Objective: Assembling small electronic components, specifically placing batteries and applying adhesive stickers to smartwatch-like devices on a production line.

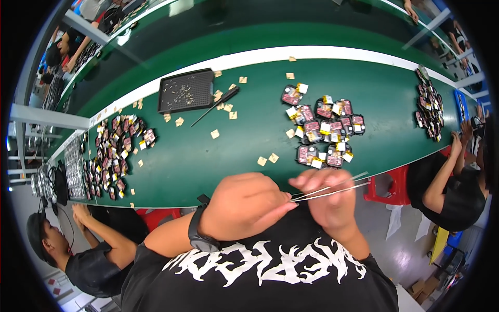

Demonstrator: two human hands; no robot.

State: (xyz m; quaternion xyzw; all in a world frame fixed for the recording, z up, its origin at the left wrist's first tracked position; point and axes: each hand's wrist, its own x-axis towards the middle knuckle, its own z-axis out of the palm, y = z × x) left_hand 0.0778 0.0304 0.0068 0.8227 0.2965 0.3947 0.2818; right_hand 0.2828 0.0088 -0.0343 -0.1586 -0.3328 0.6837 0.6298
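Observation:
Close in front of my black shirt, my left hand (247, 203), with a dark watch on the wrist, pinches a few thin pale strips (332, 192) between thumb and fingers. From the pinch they fan out slightly to the right, across the front of my right hand (332, 200). That hand is raised, its fingers apart and somewhat blurred, and it seems to grip nothing. Just beyond both hands on the green table (228, 161) lies a loose cluster of small black cased modules (312, 130) with pinkish faces and yellow and white tabs.
A black tray (184, 93) with tiny pieces and a dark-handled screwdriver (215, 106) lie at the back left. Small tan squares (214, 134) are scattered about. More modules are heaped left (112, 156) and far right (429, 104). Co-workers sit at both sides; a red stool (390, 187) stands right.

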